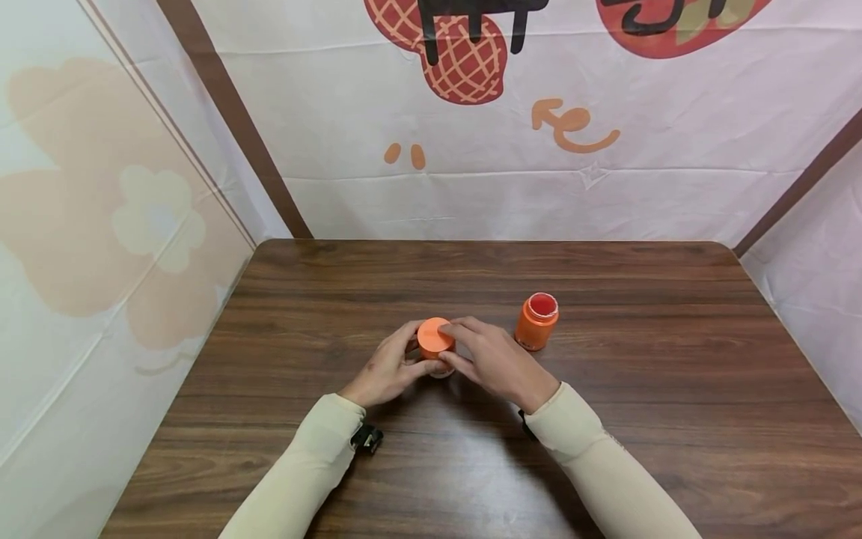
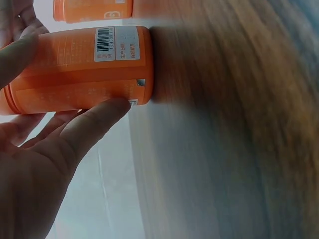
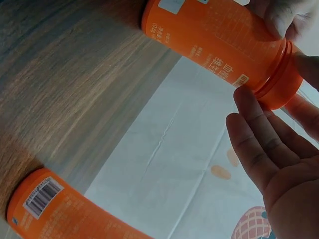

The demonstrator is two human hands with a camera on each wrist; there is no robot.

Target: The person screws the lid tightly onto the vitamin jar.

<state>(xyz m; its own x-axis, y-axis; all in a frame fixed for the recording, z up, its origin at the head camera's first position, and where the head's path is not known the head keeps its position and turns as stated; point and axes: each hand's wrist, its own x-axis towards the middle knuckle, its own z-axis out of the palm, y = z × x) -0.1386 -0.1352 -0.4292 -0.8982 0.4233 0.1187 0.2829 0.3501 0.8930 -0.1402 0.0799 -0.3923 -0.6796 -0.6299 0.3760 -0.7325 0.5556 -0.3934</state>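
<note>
An orange bottle (image 1: 441, 371) with a printed label stands upright on the table, its orange screw cap (image 1: 435, 334) on top. From the left side, my left hand (image 1: 387, 368) grips the bottle's body, thumb along the near side. My right hand (image 1: 497, 361) holds the cap from the right, with a finger over its top and the thumb at its near edge. In the right wrist view the cap (image 3: 281, 87) sits at the bottle's neck, though I cannot tell how tightly. A second orange bottle (image 1: 535, 326), uncapped with a whitish rim, stands just beyond my right hand.
The dark wood table (image 1: 673, 359) reaches back to a white printed cloth (image 1: 323, 105) hanging behind it. Cloth also hangs along the left and right sides. A black wrist strap (image 1: 367, 438) shows at my left cuff.
</note>
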